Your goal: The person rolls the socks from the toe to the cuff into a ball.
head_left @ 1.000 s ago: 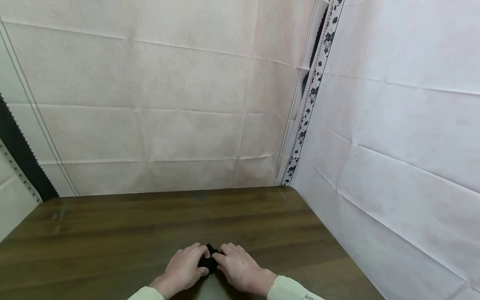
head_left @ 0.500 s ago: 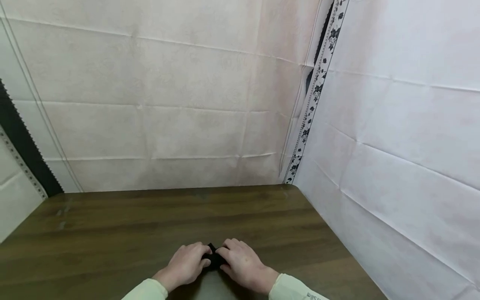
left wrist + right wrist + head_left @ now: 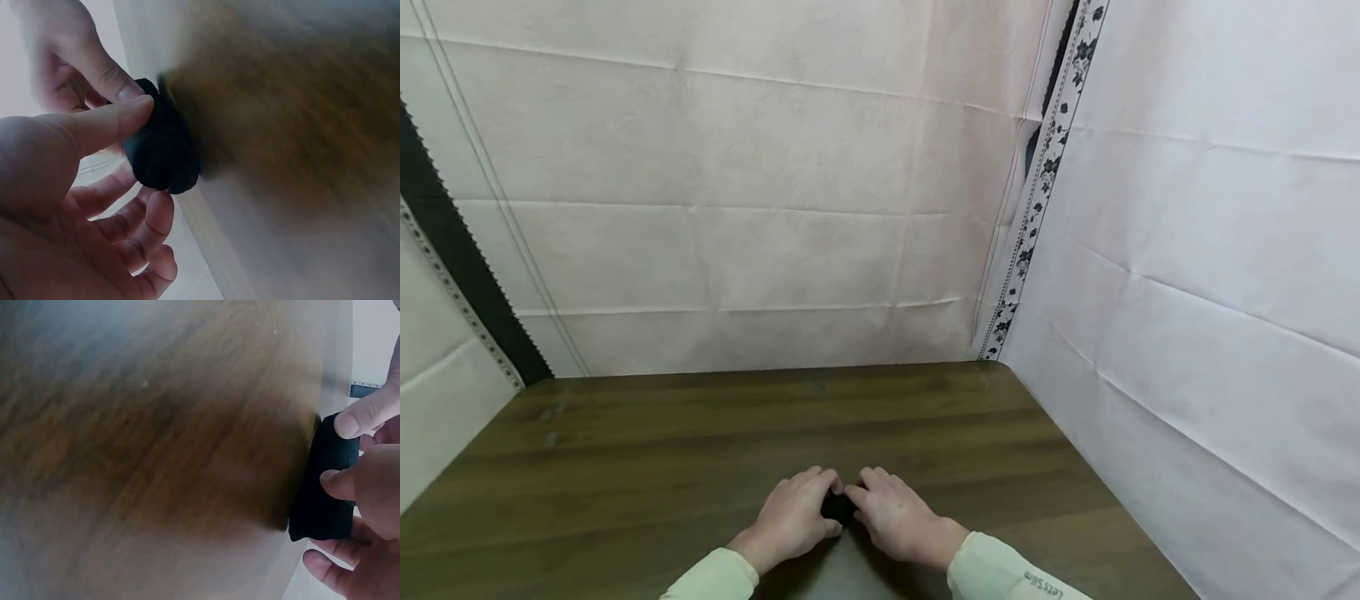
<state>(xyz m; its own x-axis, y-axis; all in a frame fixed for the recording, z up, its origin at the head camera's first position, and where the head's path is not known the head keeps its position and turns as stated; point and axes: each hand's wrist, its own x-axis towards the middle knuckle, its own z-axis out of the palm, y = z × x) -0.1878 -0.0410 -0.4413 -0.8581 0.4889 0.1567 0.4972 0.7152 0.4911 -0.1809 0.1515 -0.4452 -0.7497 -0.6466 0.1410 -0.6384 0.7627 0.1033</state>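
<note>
A small roll of black cloth (image 3: 837, 507) lies between the two hands on the near part of the wooden table. Its end, with curled layers, faces the left wrist view, where the cloth (image 3: 164, 150) is pinched between thumb and fingers of the left hand (image 3: 793, 517). From the other side the right hand (image 3: 898, 512) grips the same roll, thumb on top and fingers curled under it. The long side of the roll (image 3: 322, 487) shows in the right wrist view, both thumbs pressing on it. The hands partly cover the cloth in the head view.
The brown wooden table (image 3: 715, 433) stretches away to a back edge. Creased pale sheets (image 3: 805, 250) hang behind it, and another sheet (image 3: 1210, 292) hangs on the right. A dark strip (image 3: 467, 250) runs down the left corner.
A pointed end of the cloth that stuck out beyond the hands no longer shows, and the roll looks more compact. Both hands have shifted slightly forward, still holding it; the head view has turned a little.
</note>
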